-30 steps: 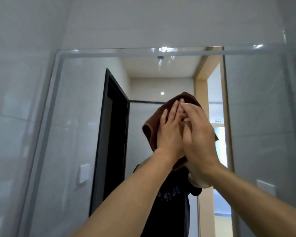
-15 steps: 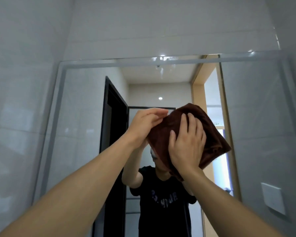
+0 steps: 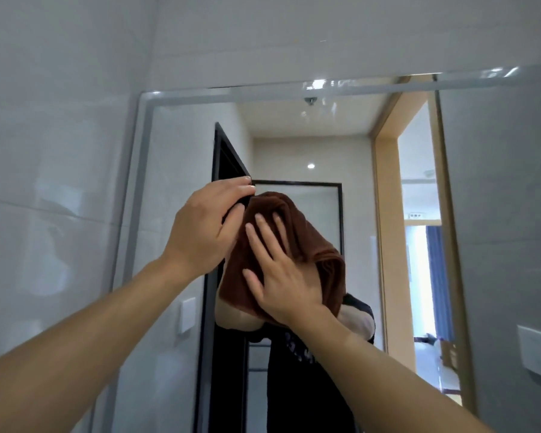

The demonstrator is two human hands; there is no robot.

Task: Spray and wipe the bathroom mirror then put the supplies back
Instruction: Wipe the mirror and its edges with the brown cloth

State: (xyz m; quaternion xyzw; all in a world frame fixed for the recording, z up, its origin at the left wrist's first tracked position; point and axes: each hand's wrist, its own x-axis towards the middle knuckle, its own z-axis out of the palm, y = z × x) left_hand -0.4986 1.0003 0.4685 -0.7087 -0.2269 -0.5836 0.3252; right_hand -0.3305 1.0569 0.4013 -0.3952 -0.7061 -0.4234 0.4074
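Note:
A brown cloth (image 3: 313, 245) lies flat against the bathroom mirror (image 3: 175, 214) near its middle. My right hand (image 3: 281, 276) presses on the cloth with fingers spread. My left hand (image 3: 206, 229) is raised at the cloth's upper left corner, its thumb and fingertips pinching that edge. The mirror has a pale frosted border (image 3: 141, 182) and reflects a person in a dark shirt behind the cloth. No spray bottle is in sight.
White tiled walls (image 3: 60, 151) surround the mirror on the left and above. A white wall switch (image 3: 537, 351) sits at the right edge. Reflected in the glass are a dark door frame (image 3: 222, 157), a wooden doorway (image 3: 384, 214) and another switch plate (image 3: 186, 314).
My hands were stacked together on the cloth; the left hand has moved off to the cloth's upper left edge while the right hand stays pressed on it, and the cloth has shifted slightly left.

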